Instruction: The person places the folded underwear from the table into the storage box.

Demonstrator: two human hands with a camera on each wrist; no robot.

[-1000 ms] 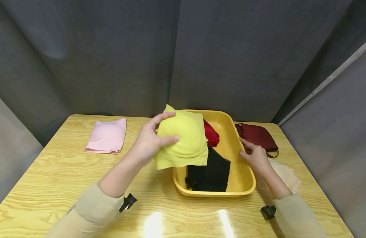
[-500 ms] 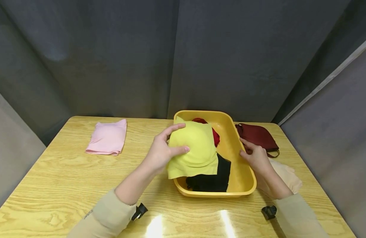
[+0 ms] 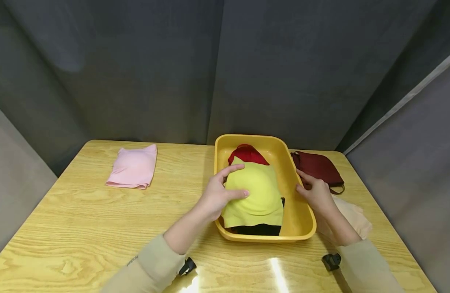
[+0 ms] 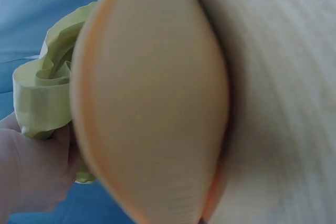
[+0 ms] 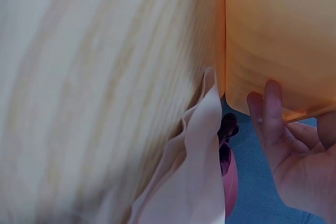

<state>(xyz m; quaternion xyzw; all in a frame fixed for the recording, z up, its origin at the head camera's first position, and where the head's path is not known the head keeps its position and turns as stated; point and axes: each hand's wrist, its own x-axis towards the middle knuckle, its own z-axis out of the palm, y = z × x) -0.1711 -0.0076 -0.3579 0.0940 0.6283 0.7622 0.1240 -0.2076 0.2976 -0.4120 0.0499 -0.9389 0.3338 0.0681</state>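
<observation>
My left hand (image 3: 219,193) grips a folded yellow bra (image 3: 257,191) by its left side, thumb on top, low inside the yellow plastic basin (image 3: 293,211). Below and behind it lie a black folded garment (image 3: 261,230), mostly covered, and a red bra (image 3: 248,154). In the left wrist view the basin's outer wall (image 4: 152,98) hides much, with the bra's folded layers (image 4: 44,98) beyond it. My right hand (image 3: 316,193) holds the basin's right rim. Fingers (image 5: 273,103) of that hand lie against the outer wall in the right wrist view.
A folded pink bra (image 3: 133,167) lies at the table's back left. Right of the basin are a maroon bra (image 3: 316,167) and a beige garment (image 3: 351,215), partly under the right forearm. Dark curtains (image 3: 210,73) stand behind the wooden table (image 3: 111,219).
My left hand has carried the yellow bra right and down, from above the basin's left edge into it, over the black garment. The red bra shows more. My right hand has stayed on the rim.
</observation>
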